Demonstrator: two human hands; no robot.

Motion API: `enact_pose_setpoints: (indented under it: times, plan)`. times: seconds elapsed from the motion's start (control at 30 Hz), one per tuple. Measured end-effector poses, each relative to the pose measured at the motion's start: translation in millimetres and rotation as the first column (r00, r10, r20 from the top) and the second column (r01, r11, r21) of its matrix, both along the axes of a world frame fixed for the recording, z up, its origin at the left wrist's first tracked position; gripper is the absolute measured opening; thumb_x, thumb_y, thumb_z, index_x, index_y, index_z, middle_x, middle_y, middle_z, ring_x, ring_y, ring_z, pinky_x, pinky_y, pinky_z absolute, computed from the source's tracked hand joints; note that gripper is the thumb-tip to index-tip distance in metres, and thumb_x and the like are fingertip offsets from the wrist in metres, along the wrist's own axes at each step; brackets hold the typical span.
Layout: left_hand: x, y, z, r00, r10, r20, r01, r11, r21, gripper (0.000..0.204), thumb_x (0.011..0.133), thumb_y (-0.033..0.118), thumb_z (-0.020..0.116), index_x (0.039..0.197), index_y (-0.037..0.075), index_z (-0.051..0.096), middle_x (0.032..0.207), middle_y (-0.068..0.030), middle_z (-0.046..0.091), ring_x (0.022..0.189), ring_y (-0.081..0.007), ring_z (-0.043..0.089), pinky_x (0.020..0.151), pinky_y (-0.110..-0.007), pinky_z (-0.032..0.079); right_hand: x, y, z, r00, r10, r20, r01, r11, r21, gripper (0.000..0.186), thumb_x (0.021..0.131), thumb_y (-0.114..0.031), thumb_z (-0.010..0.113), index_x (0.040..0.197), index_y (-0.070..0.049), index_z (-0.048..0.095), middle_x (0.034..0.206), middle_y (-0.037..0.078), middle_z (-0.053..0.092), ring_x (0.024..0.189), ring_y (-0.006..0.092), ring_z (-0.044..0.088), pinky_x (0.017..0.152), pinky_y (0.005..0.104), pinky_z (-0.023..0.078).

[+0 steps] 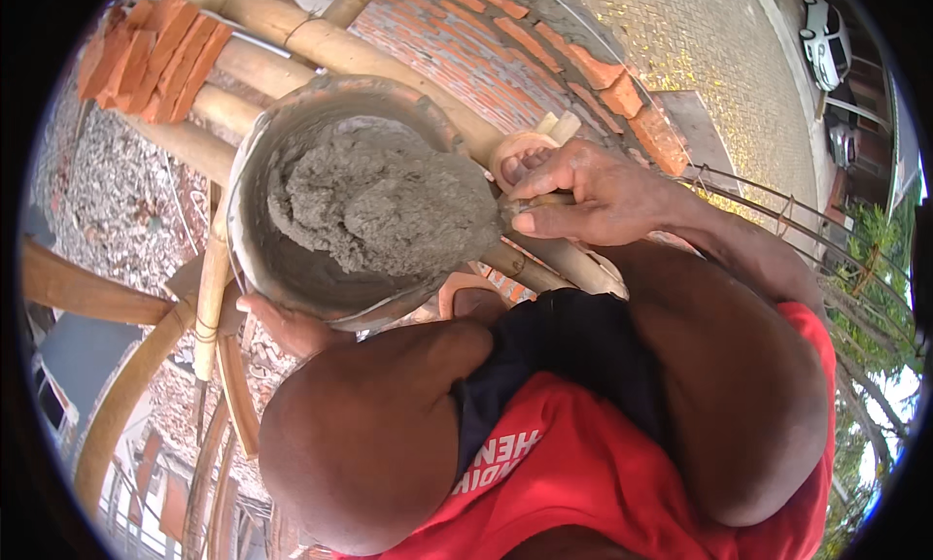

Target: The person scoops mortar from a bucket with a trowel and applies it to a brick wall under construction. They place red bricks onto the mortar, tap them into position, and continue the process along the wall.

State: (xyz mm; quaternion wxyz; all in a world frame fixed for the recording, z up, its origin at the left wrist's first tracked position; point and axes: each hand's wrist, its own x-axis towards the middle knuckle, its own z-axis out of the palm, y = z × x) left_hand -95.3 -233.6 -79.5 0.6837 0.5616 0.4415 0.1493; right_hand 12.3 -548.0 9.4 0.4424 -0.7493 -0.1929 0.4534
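My right hand [603, 201] grips a trowel handle [539, 208] at the right side of a round, cement-stained bucket [250, 193]. Wet grey mortar [379, 205] fills much of the bucket and is heaped toward the handle, hiding the blade. My left hand [301, 327] holds the bucket's lower left edge, its fingers curled against the outside. The bucket is over bamboo poles. Just behind my right hand, toes of a bare foot [525, 162] rest in a tan sandal.
Orange bricks [146, 50] are stacked upper left on bamboo poles [243, 6] above rubble [107, 181]. Behind runs a brick wall [437, 45] topped with mortar. Steel bars [777, 210] project at right beside branches. Beyond lie a paved yard [719, 55] and parked cars [821, 40].
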Motion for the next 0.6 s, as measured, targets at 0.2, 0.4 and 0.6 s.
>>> enact_pose_setpoints:
  times: [0.2,0.4,0.6]
  plan:
    - [-32,47,-41,0.991,-0.049,-0.127,0.086,0.948,0.307,0.067,0.114,0.053,0.032,0.153,0.0,0.047,0.145,-0.0215,0.054,0.124,-0.0295,0.055,0.106,-0.045,0.047,-22,-73,12,0.934,-0.346,-0.084,0.345,0.938,-0.027,0.033,0.099,-0.027,0.073,0.111,0.003,0.077,0.086,0.008,0.073,0.073,0.0155,0.064,0.065,0.034,0.051]
    - [-74,93,-86,0.96,0.005,-0.281,0.155,0.824,0.545,0.065,0.113,0.052,0.035,0.155,0.004,0.046,0.151,-0.0231,0.05,0.134,-0.0316,0.052,0.112,-0.046,0.044,-43,-181,10,0.689,-0.721,-0.068,0.709,0.691,-0.142,0.031,0.102,-0.027,0.073,0.113,0.002,0.077,0.072,0.001,0.066,0.056,0.0061,0.055,0.051,0.0254,0.043]
    - [-89,122,-95,0.933,0.071,-0.354,0.209,0.694,0.689,0.063,0.113,0.051,0.037,0.157,0.006,0.045,0.156,-0.0243,0.047,0.143,-0.0335,0.049,0.118,-0.047,0.041,-45,-259,-7,0.619,-0.693,0.369,0.782,0.499,-0.374,0.03,0.1,-0.029,0.073,0.106,0.0,0.079,0.067,0.008,0.065,0.056,0.0119,0.058,0.052,0.0318,0.046]
